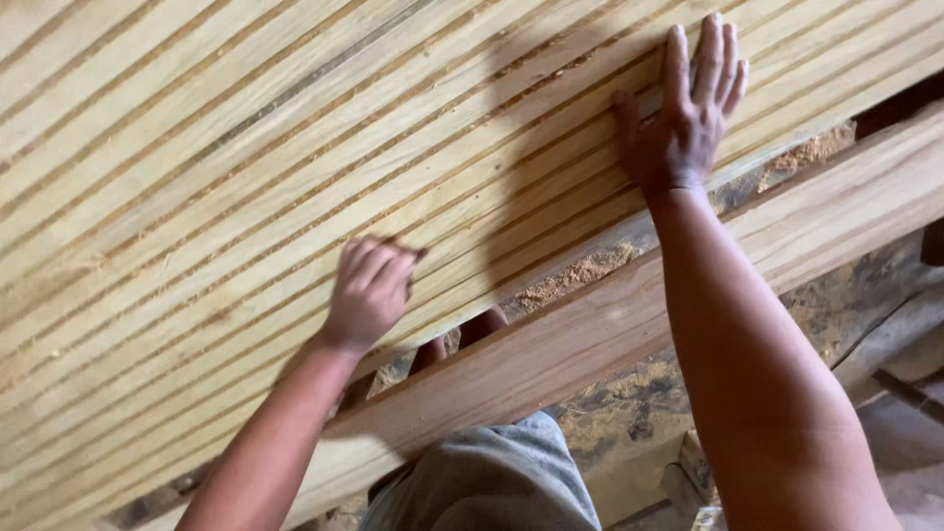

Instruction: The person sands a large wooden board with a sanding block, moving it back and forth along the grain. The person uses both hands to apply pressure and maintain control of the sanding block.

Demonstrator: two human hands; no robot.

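Observation:
Many long pale wooden slats (246, 167) lie side by side on edge, running diagonally across the view, with sawdust in the gaps. My left hand (369, 290) rests on the near slats with its fingers curled, slightly blurred. My right hand (688, 108) lies flat on the slats farther right, fingers spread and pointing away. Neither hand holds anything.
A thick reddish wooden beam (610, 315) runs along the near edge of the slats. Heaps of sawdust (570, 275) lie between beam and slats. Below the beam are my grey shorts (492, 472) and a dusty floor with scrap wood (885, 334).

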